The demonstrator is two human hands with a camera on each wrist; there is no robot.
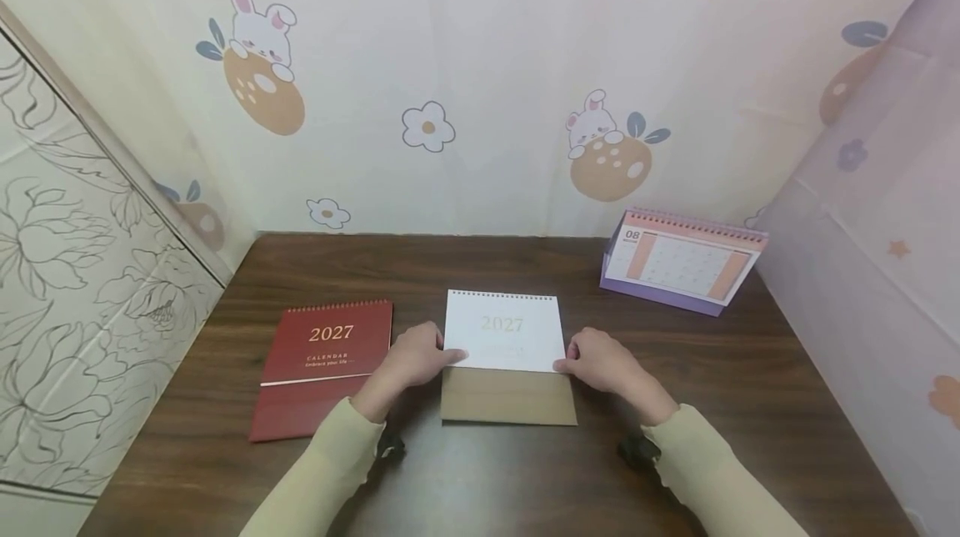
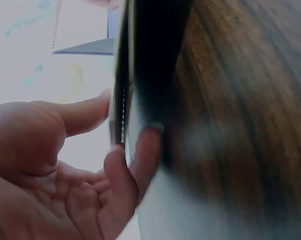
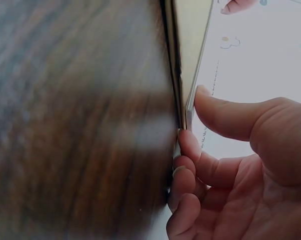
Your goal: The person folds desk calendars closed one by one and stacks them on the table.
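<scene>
A white spiral-bound 2027 desk calendar [image 1: 504, 333] with a tan base [image 1: 508, 395] lies at the middle of the table, tilted back only slightly. My left hand [image 1: 418, 352] pinches its left edge, thumb over the white cover. On the right edge, my right hand [image 1: 603, 360] does the same near the cover's lower corner. Both wrist views show the calendar edge-on, with the left hand's thumb [image 2: 88, 116] and the right hand's thumb [image 3: 225, 117] on the cover side and curled fingers at the opposite side.
To the left lies a red 2027 calendar [image 1: 326, 345], close to my left forearm. A purple-based calendar [image 1: 682, 262] stands upright at the back right. The dark wooden table [image 1: 495, 479] meets a patterned curtain [image 1: 480, 178] behind and a panel [image 1: 82, 287] at left.
</scene>
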